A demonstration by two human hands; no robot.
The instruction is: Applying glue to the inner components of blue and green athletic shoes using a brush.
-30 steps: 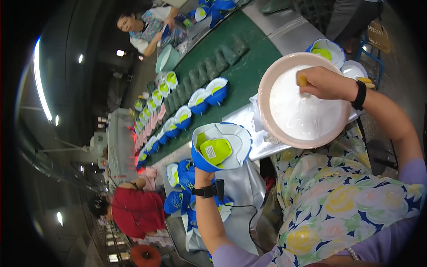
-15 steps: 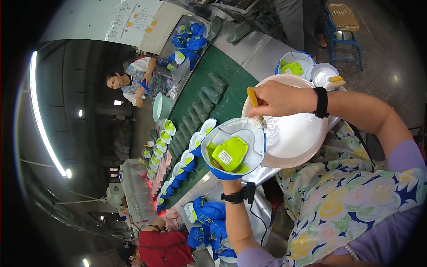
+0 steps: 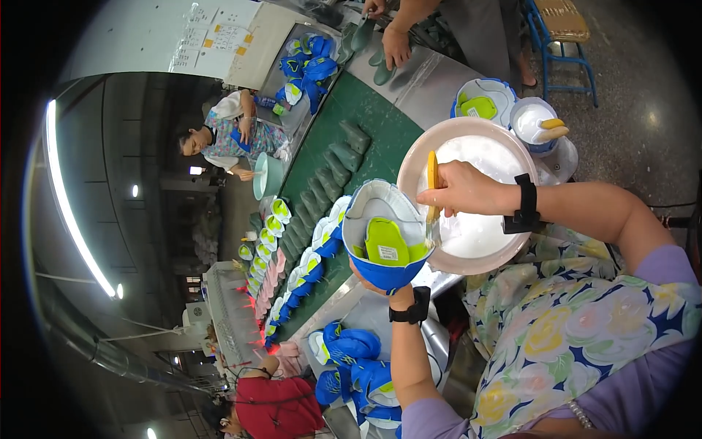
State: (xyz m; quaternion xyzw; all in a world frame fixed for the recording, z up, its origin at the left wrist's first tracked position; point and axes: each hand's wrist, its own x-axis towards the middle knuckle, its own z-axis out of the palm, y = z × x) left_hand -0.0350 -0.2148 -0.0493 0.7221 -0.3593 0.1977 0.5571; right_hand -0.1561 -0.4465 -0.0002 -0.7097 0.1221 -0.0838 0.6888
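My left hand (image 3: 401,296) is closed round a blue shoe upper (image 3: 385,238) from beneath; most of its fingers are hidden behind it. The opening faces up, showing a pale lining and a lime-green inner piece with a white label. In my right hand (image 3: 469,192) is a brush (image 3: 432,174) with a yellow handle, held upright with its bristles against the right edge of the upper. Just behind and to the right stands a pale pink basin (image 3: 468,127) of white liquid (image 3: 475,238), with my right hand over it.
A green conveyor belt (image 3: 376,117) carries grey-green shoe lasts (image 3: 354,137) and a row of uppers (image 3: 300,276). Blue uppers (image 3: 355,373) are piled at the lower left. Beyond the basin are a white pot (image 3: 532,117) and another upper (image 3: 486,99). Co-workers' hands (image 3: 396,45) handle lasts at the top.
The upper has turned and shifted slightly right. My brush has moved from its upper right edge down to its lower right edge. A co-worker's hands have come in at the top.
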